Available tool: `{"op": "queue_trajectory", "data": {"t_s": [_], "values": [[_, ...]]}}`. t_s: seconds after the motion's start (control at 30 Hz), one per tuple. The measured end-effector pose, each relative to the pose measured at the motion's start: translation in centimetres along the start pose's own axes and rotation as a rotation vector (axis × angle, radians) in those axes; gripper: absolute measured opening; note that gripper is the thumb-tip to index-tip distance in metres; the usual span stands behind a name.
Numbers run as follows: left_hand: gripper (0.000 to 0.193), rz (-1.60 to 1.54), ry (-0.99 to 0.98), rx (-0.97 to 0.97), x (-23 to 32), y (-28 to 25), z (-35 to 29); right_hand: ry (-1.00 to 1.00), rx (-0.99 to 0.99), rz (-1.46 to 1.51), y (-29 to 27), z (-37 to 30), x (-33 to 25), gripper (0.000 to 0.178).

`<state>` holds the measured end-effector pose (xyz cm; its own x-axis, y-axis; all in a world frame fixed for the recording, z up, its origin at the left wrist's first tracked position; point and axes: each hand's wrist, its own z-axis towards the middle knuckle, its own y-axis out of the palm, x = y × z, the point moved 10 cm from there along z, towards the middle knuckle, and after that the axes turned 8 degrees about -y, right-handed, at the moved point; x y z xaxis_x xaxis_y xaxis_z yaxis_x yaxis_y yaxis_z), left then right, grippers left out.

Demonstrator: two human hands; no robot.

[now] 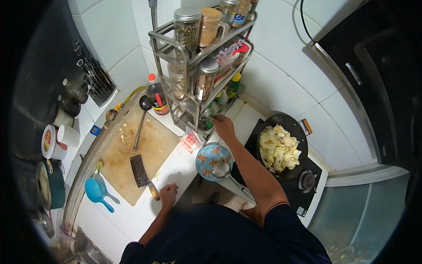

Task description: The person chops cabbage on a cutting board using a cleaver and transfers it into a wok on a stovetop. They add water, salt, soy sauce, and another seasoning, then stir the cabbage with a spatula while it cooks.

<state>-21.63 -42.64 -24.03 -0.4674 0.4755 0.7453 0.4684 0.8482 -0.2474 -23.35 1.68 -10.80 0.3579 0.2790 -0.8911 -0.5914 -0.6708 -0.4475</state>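
Note:
My right hand (223, 126) reaches to the lowest level of the metal spice rack (190, 70). Its fingers close at a clear bottle with green on it (205, 119), partly hidden by the rack. Below that forearm, a blue patterned bowl (205, 162) holds a metal ladle (221, 168). My left hand (168, 193) rests over the white counter with nothing in it, fingers loosely bent and apart. Close beside it is the wooden handle of a cleaver (140, 170), which lies on the cutting board (115, 165). Chopped cabbage (280, 148) fills the wok (283, 118) at right.
The wok sits on a black gas stove (313, 189). A dark ladle (140, 127) and garlic bits lie on the board. Near the rack stand a red-capped sauce bottle (157, 93) and a white packet (191, 140). A blue scoop (95, 190) lies at left, above a sink (90, 248).

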Motion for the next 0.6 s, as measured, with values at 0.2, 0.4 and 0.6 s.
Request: {"op": "queue_trajectory", "data": {"t_s": [0.2, 0.4, 0.6], "values": [[0.036, 0.020, 0.066, -0.030, 1.6, 1.6, 0.0, -0.129, 0.017, 0.115, 2.6, 0.7, 0.6, 0.039], [0.020, 0.269, 0.295, 0.065, 2.7, 1.5, -0.4, -0.012, -0.083, 0.318, 4.9, -0.9, 0.6, 0.029], [0.020, 0.140, 0.113, -0.041, 0.7, 2.0, 0.8, -0.027, -0.118, 0.261, 4.6, -0.6, 0.7, 0.035]]}}
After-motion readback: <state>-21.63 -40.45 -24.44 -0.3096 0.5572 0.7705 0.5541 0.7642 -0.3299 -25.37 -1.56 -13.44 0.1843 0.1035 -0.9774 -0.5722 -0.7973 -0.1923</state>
